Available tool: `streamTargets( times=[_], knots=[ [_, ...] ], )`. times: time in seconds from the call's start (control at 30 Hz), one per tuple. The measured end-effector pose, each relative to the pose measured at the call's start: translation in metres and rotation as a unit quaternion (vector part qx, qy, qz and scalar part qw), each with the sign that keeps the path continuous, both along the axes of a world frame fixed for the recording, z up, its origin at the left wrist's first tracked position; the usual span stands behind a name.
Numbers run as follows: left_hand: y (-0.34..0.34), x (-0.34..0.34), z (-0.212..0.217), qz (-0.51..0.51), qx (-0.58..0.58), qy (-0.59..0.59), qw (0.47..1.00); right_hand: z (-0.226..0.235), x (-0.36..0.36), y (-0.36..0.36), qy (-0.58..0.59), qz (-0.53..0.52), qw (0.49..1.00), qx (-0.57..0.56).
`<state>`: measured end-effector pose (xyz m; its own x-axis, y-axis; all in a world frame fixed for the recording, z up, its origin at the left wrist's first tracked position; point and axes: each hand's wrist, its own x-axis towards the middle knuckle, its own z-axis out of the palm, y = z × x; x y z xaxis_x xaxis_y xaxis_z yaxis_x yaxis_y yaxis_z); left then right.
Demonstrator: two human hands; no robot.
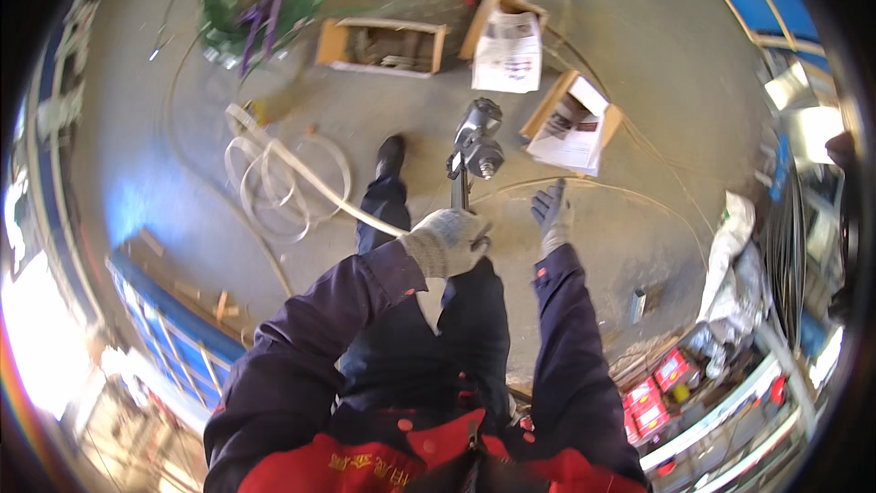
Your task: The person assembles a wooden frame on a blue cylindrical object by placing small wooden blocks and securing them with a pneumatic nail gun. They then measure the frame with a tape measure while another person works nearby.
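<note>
My left hand (447,242), in a pale knitted glove, is closed around the lower end of a black long-handled power tool (476,139). The tool's bulky head points away from me, with a metal coiled tip at its right side. A whitish flat strap (315,181) runs from a loose coil on the floor up to my left wrist; whether the fingers also grip it is hidden. My right hand (553,215), in a grey-palmed glove, reaches forward with its fingers stretched out and holds nothing. It is just short of an open cardboard box (577,128) with printed sheets on it.
Another box with papers (507,47) and an open carton (383,46) stand farther off. A green coil (239,11) lies at the far left. Thin strips (639,196) cross the floor. A blue-sided rack (169,324) is at left; red boxes (646,409) and white sacking (730,256) are at right.
</note>
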<state>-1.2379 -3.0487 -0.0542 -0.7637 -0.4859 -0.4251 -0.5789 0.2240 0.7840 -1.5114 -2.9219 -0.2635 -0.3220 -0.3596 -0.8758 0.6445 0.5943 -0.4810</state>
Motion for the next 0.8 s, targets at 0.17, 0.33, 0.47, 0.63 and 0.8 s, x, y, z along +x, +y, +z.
streamTargets(
  times=[0.17,0.33,0.47,0.63,0.8],
  knots=[
    [0.074,0.028,0.179,-0.064,0.025,0.029,0.997,0.078,0.055,-0.011,-0.207,0.204,0.948,0.132],
    [0.144,0.067,0.323,-0.171,0.029,-0.015,0.985,0.171,0.170,0.039,-0.672,0.227,0.703,-0.049],
    [0.206,0.107,0.369,-0.147,-0.026,-0.090,0.985,0.190,0.203,0.100,-0.533,0.304,0.788,0.049],
    [0.335,0.208,0.320,0.197,-0.169,-0.059,0.964,0.132,0.177,0.108,-0.366,0.377,0.851,0.019],
    [0.499,0.227,0.196,0.397,-0.404,-0.091,0.819,0.204,0.067,0.071,-0.196,0.313,0.926,-0.084]
  ],
)
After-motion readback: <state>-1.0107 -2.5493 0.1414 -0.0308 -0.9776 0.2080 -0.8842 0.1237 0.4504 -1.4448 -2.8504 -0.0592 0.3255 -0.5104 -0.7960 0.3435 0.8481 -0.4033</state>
